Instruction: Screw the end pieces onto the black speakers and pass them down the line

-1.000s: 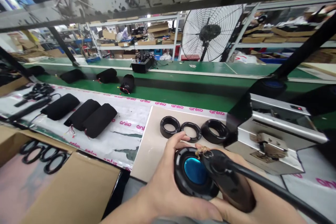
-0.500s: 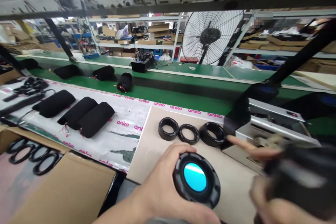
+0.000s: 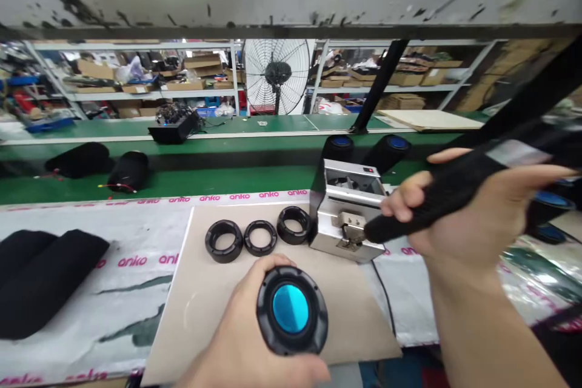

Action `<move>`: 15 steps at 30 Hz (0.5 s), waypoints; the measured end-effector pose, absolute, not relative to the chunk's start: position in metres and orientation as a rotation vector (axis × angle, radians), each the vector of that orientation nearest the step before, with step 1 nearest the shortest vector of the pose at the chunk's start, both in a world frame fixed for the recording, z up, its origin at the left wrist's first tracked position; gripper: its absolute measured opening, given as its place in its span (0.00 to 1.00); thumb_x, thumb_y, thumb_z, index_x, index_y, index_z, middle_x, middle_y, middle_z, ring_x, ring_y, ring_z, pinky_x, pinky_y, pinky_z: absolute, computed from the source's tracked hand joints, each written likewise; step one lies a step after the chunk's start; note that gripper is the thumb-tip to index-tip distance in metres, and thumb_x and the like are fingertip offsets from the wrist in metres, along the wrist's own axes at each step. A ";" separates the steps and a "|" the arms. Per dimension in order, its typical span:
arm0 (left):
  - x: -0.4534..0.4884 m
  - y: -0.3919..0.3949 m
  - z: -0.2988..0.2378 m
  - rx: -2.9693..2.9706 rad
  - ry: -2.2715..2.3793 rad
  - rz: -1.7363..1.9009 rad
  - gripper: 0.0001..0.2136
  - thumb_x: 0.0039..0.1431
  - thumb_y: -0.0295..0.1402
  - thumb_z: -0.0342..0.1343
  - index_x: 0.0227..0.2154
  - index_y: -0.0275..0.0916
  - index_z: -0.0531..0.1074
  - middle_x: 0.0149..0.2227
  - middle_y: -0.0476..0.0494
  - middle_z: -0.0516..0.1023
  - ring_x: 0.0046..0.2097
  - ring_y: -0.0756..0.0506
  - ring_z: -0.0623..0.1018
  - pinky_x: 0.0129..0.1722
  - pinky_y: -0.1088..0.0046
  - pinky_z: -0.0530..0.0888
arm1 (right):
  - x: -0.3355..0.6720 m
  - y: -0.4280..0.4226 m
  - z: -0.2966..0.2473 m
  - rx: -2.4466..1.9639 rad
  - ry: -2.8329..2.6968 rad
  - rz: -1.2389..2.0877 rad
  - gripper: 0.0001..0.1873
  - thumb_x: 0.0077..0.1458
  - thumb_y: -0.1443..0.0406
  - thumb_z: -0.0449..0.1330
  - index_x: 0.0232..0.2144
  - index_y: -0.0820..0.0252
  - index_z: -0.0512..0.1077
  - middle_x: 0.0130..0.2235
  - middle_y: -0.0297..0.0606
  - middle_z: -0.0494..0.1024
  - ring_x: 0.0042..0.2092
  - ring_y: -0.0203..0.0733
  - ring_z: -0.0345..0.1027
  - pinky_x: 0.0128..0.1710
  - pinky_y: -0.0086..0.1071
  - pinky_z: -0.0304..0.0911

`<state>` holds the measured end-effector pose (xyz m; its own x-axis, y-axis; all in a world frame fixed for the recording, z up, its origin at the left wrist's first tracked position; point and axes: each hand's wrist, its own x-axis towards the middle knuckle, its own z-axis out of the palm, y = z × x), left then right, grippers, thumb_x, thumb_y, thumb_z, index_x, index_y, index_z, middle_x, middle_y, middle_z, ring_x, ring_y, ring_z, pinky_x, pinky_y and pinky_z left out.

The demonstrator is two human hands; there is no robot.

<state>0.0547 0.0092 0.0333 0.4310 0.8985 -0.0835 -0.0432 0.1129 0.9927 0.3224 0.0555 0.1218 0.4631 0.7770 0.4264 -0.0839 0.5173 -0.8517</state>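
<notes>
My left hand is wrapped round a cylindrical speaker with a black end ring and a shiny blue disc in its middle, facing up. The speaker's body below is mostly hidden. My right hand grips a black electric screwdriver, slanting down to the left. Its nose reaches the metal outlet block on the front of a silver screw feeder; whether a screw is on the bit I cannot make out. Three black rings lie in a row behind my left hand, left of the feeder.
The feeder and rings are on a beige board over a printed white sheet. Black fabric-covered cylinders lie at left; more stand behind the feeder on the green belt. A shelf beam crosses overhead.
The view has swung right. My right hand has raised the screwdriver and brought its nose to the feeder's outlet. My left hand still holds the speaker.
</notes>
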 end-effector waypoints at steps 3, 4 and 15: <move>0.087 0.018 0.029 1.215 0.793 0.904 0.44 0.30 0.33 0.84 0.53 0.44 0.70 0.47 0.42 0.85 0.49 0.33 0.84 0.52 0.57 0.80 | 0.316 0.069 0.115 -0.821 -0.962 0.597 0.37 0.43 0.31 0.77 0.32 0.52 0.72 0.20 0.28 0.72 0.18 0.41 0.64 0.19 0.35 0.64; 0.095 0.020 0.027 1.196 0.777 0.908 0.44 0.30 0.32 0.85 0.53 0.44 0.70 0.48 0.42 0.85 0.50 0.32 0.84 0.53 0.56 0.80 | 0.315 0.072 0.112 -0.818 -0.965 0.589 0.37 0.45 0.31 0.76 0.32 0.52 0.72 0.20 0.28 0.72 0.18 0.40 0.64 0.19 0.34 0.63; 0.108 0.024 0.026 1.140 0.814 0.828 0.58 0.13 0.41 0.90 0.56 0.44 0.69 0.49 0.38 0.86 0.52 0.26 0.85 0.53 0.53 0.82 | 0.317 0.073 0.098 -0.869 -0.944 0.727 0.39 0.46 0.29 0.74 0.31 0.53 0.69 0.19 0.29 0.70 0.15 0.39 0.60 0.15 0.33 0.59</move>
<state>0.1079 0.0243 0.0259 0.4618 0.8785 -0.1227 -0.1380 0.2077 0.9684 0.3174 0.0735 0.0979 0.4099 0.8316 0.3748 -0.1492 0.4664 -0.8719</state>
